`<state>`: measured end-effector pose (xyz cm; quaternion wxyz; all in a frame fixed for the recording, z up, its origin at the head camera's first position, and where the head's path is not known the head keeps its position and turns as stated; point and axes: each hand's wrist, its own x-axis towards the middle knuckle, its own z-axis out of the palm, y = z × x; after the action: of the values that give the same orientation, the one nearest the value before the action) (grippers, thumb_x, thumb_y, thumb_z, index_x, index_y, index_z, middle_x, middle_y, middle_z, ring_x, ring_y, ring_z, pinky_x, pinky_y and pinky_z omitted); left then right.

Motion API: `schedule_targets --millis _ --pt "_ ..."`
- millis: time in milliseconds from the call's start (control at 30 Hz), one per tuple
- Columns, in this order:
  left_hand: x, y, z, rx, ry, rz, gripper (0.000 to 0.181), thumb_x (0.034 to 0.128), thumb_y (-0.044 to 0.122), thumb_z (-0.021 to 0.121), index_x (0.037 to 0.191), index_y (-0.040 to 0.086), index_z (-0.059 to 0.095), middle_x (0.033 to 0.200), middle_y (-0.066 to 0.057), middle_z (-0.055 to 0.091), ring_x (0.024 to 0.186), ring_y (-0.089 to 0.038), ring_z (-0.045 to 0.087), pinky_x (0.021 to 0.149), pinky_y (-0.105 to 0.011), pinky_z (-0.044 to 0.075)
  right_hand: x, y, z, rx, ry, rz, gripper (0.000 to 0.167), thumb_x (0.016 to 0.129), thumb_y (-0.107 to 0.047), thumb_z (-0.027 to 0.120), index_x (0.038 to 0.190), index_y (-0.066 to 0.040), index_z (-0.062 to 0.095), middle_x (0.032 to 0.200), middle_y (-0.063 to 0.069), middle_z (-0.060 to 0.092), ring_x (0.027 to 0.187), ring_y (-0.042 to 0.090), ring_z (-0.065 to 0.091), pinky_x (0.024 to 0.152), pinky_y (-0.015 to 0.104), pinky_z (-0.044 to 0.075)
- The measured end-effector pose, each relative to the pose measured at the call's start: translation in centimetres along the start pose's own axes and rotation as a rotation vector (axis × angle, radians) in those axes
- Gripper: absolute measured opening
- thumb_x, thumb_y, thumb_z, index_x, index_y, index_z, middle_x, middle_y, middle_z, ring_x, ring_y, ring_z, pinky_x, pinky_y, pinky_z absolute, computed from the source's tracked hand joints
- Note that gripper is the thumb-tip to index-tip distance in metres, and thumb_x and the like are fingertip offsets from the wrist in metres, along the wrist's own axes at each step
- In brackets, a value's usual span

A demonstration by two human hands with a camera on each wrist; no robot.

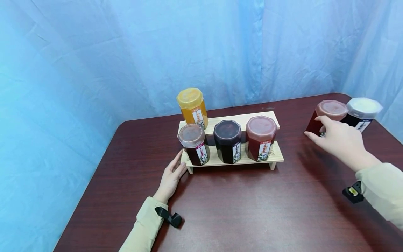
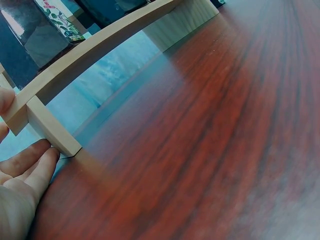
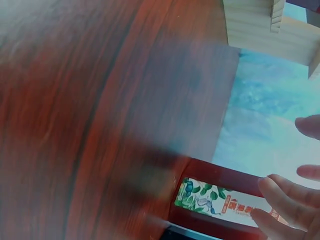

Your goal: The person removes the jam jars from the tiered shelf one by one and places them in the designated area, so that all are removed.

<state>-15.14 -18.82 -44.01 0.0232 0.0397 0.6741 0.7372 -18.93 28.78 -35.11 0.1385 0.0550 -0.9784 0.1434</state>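
In the head view, my left hand [image 1: 170, 178] touches the left end of a two-tier wooden rack [image 1: 214, 157], its fingers stretched along the side. The left wrist view has those fingers [image 2: 42, 162] against the rack's leg [image 2: 54, 126]. Over at the right, my right hand [image 1: 344, 140] is spread at a dark red jar [image 1: 332, 107], thumb and fingers apart. The right wrist view shows fingers [image 3: 287, 200] in front of that jar's label [image 3: 220, 202]; whether they touch is unclear. Next to it stands a dark jar [image 1: 364, 106] with a whitish lid.
A yellow jar [image 1: 191, 103] stands on the rack's upper tier at the left. Along the lower tier are a dark purple jar [image 1: 193, 140], a black jar [image 1: 227, 140] and a red jar [image 1: 261, 134]. Blue curtain [image 1: 157, 52] hangs behind the dark wooden table [image 1: 239, 206].
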Motion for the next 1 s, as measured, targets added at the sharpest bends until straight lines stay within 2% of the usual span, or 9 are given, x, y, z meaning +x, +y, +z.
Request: schedule_targets --millis 100,233,333,500,667,800,900,1000 --pt "0.0 -0.1 0.0 0.004 0.003 0.000 0.055 0.0976 0.007 0.048 0.149 0.010 0.030 0.134 -0.020 0.047 0.107 -0.002 0.054 0.095 -0.021 0.045 0.1 -0.1 0.2 0.025 -0.010 -0.013 0.052 0.087 -0.040 0.062 0.120 -0.001 0.052 0.087 0.019 0.065 0.064 0.029 0.059 0.045 0.040 0.042" --pt "0.0 -0.1 0.0 0.003 0.007 0.008 0.054 0.0975 0.007 0.049 0.149 0.009 0.031 0.123 -0.014 0.053 0.104 -0.003 0.056 0.094 -0.021 0.045 0.3 -0.3 0.4 0.099 -0.010 -0.011 0.053 0.087 -0.039 0.063 0.121 0.001 0.053 0.094 0.022 0.064 0.078 0.035 0.061 0.061 0.051 0.047" --pt "0.0 -0.2 0.0 -0.002 0.003 0.007 0.054 0.0976 0.007 0.049 0.149 0.009 0.030 0.128 -0.017 0.050 0.106 -0.003 0.055 0.094 -0.021 0.045 0.6 -0.5 0.4 0.179 -0.031 0.008 0.054 0.088 -0.039 0.062 0.121 0.002 0.052 0.099 0.025 0.064 0.087 0.039 0.061 0.074 0.057 0.045" --pt "0.0 -0.2 0.0 -0.008 -0.003 0.002 0.055 0.0978 0.007 0.048 0.149 0.009 0.029 0.138 -0.024 0.042 0.108 -0.001 0.054 0.095 -0.021 0.044 1.2 -1.1 0.3 0.273 -0.041 0.027 0.053 0.090 -0.040 0.061 0.123 0.001 0.052 0.102 0.025 0.063 0.092 0.040 0.061 0.081 0.054 0.043" --pt "0.0 -0.2 0.0 -0.005 -0.001 0.015 0.054 0.0979 0.007 0.048 0.149 0.010 0.030 0.130 -0.022 0.049 0.107 -0.003 0.056 0.095 -0.022 0.045 1.8 -2.2 -0.2 0.299 -0.025 0.032 0.053 0.090 -0.042 0.060 0.126 -0.003 0.053 0.104 0.023 0.065 0.094 0.039 0.061 0.081 0.045 0.043" --pt "0.0 -0.2 0.1 0.000 0.003 0.024 0.054 0.0975 0.006 0.048 0.148 0.009 0.031 0.124 -0.018 0.053 0.105 -0.004 0.058 0.094 -0.023 0.046 2.3 -3.2 -0.6 0.342 -0.020 0.038 0.054 0.090 -0.044 0.058 0.127 -0.005 0.053 0.108 0.024 0.065 0.098 0.037 0.060 0.082 0.043 0.042" --pt "0.0 -0.2 0.0 0.007 0.002 0.029 0.054 0.0976 0.007 0.048 0.148 0.008 0.031 0.121 -0.016 0.054 0.104 -0.004 0.058 0.094 -0.023 0.046 2.5 -4.1 -1.0 0.401 -0.022 0.050 0.054 0.090 -0.046 0.058 0.128 -0.008 0.052 0.113 0.024 0.064 0.092 0.009 0.062 0.082 0.039 0.041" --pt "0.0 -0.1 0.0 0.002 0.004 0.029 0.054 0.0975 0.006 0.048 0.148 0.008 0.031 0.118 -0.014 0.056 0.103 -0.004 0.058 0.094 -0.023 0.046 2.7 -5.1 -1.3 0.461 -0.007 0.054 0.052 0.090 -0.045 0.059 0.128 -0.011 0.053 0.116 0.021 0.063 0.081 -0.018 0.049 0.077 0.023 0.039"
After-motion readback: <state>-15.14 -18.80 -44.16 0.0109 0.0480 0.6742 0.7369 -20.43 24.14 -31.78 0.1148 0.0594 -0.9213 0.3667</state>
